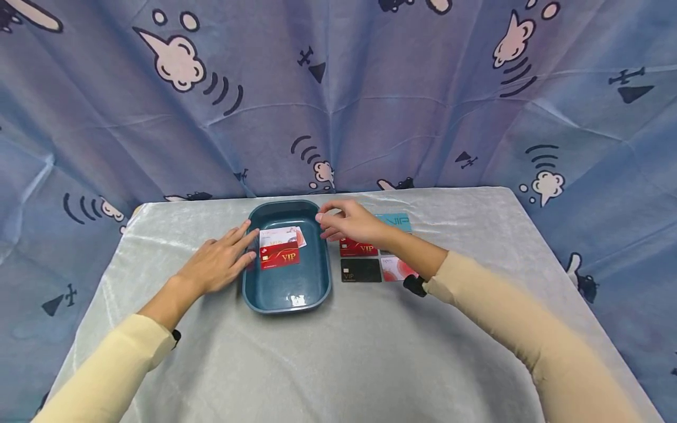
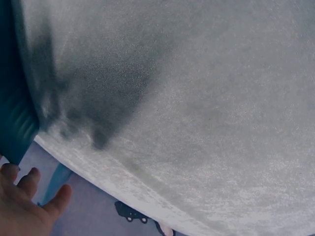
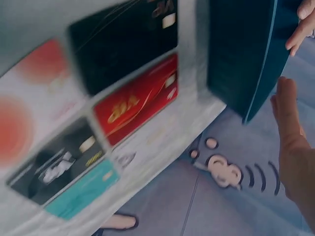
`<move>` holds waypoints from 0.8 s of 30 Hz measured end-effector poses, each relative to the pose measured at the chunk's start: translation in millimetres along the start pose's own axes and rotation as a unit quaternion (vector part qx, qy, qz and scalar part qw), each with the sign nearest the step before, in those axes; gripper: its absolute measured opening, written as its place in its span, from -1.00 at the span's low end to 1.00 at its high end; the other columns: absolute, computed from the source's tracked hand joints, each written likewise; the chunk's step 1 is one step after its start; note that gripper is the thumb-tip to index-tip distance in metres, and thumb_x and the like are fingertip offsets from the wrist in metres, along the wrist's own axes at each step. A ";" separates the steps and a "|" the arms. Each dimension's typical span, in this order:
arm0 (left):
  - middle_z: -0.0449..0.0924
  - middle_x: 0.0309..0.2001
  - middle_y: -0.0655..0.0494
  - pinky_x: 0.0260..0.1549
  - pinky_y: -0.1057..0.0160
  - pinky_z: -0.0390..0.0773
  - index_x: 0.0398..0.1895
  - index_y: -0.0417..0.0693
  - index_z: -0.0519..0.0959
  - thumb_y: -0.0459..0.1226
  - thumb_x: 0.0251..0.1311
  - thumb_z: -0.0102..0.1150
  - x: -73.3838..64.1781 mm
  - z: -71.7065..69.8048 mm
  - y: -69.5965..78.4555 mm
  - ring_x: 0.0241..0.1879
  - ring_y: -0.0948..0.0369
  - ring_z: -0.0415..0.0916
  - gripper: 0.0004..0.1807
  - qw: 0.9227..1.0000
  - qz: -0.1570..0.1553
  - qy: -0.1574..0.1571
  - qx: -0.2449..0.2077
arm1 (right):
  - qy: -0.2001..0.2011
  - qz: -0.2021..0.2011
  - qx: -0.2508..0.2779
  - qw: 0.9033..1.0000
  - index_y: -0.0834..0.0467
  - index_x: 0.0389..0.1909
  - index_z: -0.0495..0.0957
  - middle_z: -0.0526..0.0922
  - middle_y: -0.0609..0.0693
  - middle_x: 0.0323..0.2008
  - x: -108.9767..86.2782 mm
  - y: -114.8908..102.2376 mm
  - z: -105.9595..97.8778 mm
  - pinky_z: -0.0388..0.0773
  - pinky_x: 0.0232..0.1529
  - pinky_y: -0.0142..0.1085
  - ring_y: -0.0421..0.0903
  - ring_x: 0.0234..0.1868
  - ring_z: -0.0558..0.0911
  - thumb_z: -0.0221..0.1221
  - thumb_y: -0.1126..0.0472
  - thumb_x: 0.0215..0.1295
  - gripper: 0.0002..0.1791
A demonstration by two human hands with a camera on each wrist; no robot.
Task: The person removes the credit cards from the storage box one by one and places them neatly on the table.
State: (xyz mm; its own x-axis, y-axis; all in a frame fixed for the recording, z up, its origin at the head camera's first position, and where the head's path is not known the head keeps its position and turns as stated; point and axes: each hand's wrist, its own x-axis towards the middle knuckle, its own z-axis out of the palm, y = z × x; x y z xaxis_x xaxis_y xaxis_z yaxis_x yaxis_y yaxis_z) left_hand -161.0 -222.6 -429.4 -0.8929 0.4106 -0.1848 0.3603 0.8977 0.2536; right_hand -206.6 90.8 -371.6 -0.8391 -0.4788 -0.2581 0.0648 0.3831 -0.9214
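A blue rectangular tray [image 1: 288, 308] holds a white VIP card [image 1: 275, 234], a red VIP card [image 1: 280, 257] overlapping it, and another pale card partly hidden behind. My left hand [image 1: 221, 262] is at the tray's left rim, fingers extended and spread. Over the right rim hovers my right hand [image 1: 351, 223], fingers loosely bent, with no card visible in them. To the tray's right lie a red VIP card [image 3: 135, 99], a black VIP card [image 1: 361, 271], a white-and-pink card [image 1: 396, 268], a teal card [image 1: 395, 221], a dark grey card [image 3: 61, 162] and a white card [image 3: 147, 140].
A pale velvety cloth [image 1: 296, 376] covers the table. Behind the table's far edge hangs a blue patterned curtain [image 1: 275, 129]. The right forearm passes above the table just right of the cards, hiding part of them in the head view.
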 end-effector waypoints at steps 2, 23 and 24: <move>-0.16 0.60 -0.08 0.30 -0.40 0.08 0.60 0.02 0.03 0.04 0.51 -0.13 0.5 -0.1 0.4 0.53 -0.16 -0.08 -0.30 1.000 0.000 0.000 0.000 | -0.005 0.018 0.004 1.000 0.32 0.25 0.36 0.62 0.33 0.02 3.7 -2.1 8.5 0.61 0.04 -0.02 0.24 0.02 0.67 0.06 0.07 0.53 -0.52; -0.17 0.60 -0.09 0.30 -0.39 0.10 0.60 0.01 0.03 0.04 0.52 -0.15 -0.9 0.0 2.2 0.52 -0.18 -0.06 -0.30 1.000 -0.007 -0.003 -0.002 | -0.095 0.106 -0.094 0.985 0.33 0.40 0.17 0.47 0.38 0.18 34.7 -8.5 37.1 0.60 0.07 -0.12 0.22 0.11 0.62 0.06 0.06 0.52 -0.38; -0.17 0.60 -0.08 0.30 -0.39 0.10 0.60 0.02 0.03 0.04 0.52 -0.15 -1.1 0.1 1.9 0.52 -0.18 -0.07 -0.30 1.000 -0.007 -0.003 -0.002 | -0.096 0.110 -0.097 0.985 0.33 0.40 0.17 0.48 0.37 0.17 36.1 -8.9 37.5 0.61 0.07 -0.13 0.22 0.11 0.62 0.06 0.06 0.52 -0.38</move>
State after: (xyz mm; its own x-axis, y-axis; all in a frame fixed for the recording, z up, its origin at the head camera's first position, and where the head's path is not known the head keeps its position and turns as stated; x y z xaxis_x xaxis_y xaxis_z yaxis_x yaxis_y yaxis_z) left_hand -159.4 -221.4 -428.8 -0.8966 0.3982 -0.1937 0.3462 0.9031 0.2540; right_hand -217.2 40.5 -383.6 -0.6978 -0.5013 -0.5117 0.1133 0.6281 -0.7699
